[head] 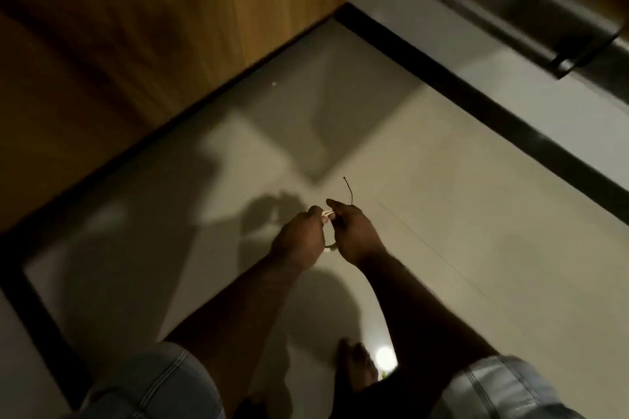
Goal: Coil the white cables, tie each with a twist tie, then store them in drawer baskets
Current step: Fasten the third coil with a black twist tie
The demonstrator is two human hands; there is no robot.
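A small coil of white cable (331, 246) hangs between my two hands over the pale floor. My left hand (299, 238) grips the coil's top with curled fingers. My right hand (354, 231) pinches the coil at the same spot, together with a thin black twist tie (348, 190) whose free end sticks up and away from my fingers. Most of the coil is hidden behind my hands; only short white arcs show at the top and bottom. No drawer or basket is in view.
A wooden cabinet front (153, 27) rises on the left, with a black strip (204, 105) along its base. A dark rail with a metal handle (578, 54) runs along the upper right. My bare foot (357, 367) stands on the glossy floor (476, 265) below my hands.
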